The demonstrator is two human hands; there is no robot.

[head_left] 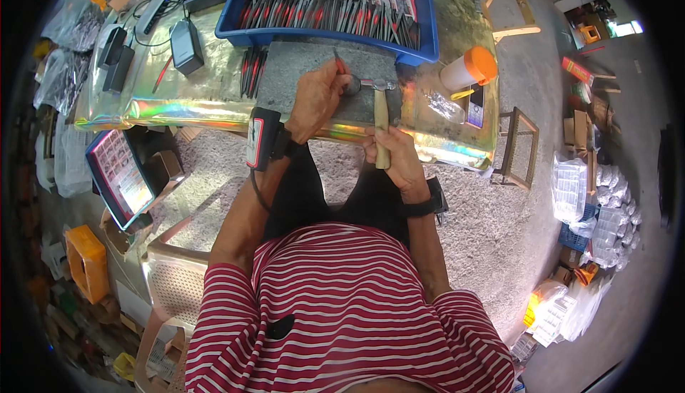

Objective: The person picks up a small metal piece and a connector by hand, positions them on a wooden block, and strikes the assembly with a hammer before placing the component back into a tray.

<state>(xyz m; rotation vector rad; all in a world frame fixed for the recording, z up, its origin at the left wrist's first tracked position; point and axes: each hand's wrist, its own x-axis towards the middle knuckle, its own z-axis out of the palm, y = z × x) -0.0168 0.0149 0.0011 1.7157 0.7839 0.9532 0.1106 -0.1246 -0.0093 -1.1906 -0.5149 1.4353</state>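
My right hand (396,152) is closed around the wooden handle of a hammer (381,111). The hammer's metal head hangs over a grey stone slab (292,72), close to the fingers of my left hand (314,100). Pinched in my left hand is a slim red piece with a dark thin tip (340,63), its exact kind unclear. Left of the slab lie several similar slim red-and-black pieces (253,72). Behind the slab, a blue plastic tray (328,36) holds rows of such pieces, with printed cards at its right.
An orange-lidded bottle (467,68), a phone (476,104) and crumpled clear plastic (446,106) sit at the table's right. Dark boxy devices (187,47) with cables and a thin red stick (163,73) lie at left. A plastic chair (175,286) stands behind me at left.
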